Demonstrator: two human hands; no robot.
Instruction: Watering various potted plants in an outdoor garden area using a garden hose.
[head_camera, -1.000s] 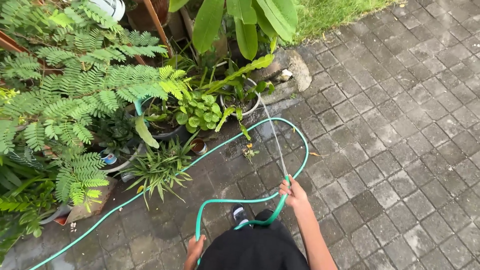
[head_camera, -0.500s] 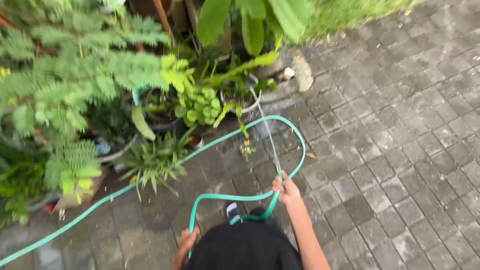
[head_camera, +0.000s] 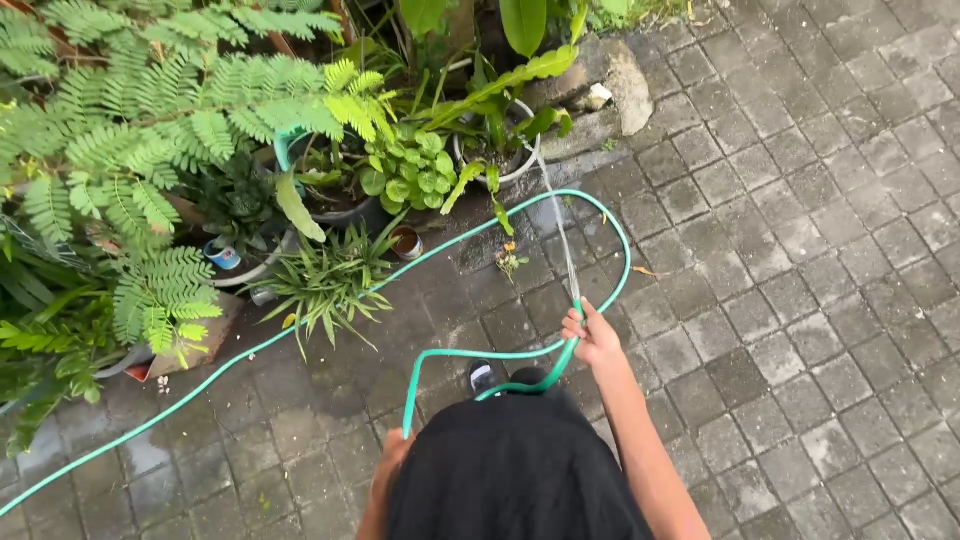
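**Hose aimed at the white pot**

At the bottom centre of the frame the person's black garment (head_camera: 510, 470) filled the foreground, with a dark shoe (head_camera: 482, 377) showing just above it. The left hand (head_camera: 393, 450) sat at the lower left of the garment, mostly hidden; it seemed to meet the lower run of the long green rubber garden hose (head_camera: 300, 328), but whether its fingers were closed could not be told. The right hand (head_camera: 590, 335), right of centre, was curled tightly around the hose end, thumb near the mouth, and a thin jet of water (head_camera: 560, 230) left it towards the upper centre.

The hose looped out over the wet grey paving stones (head_camera: 800, 250) and trailed away to the lower left edge. The jet reached the round white plant pot (head_camera: 500, 150) holding a broad-leaved plant, beside the feathery green fern-leaved shrub (head_camera: 180, 130) at upper left.

Judged from this, good watering would call for keeping the thumb steady on the mouth so the stream lands on soil, not on leaves or paving, and for slack held clear of the feet.
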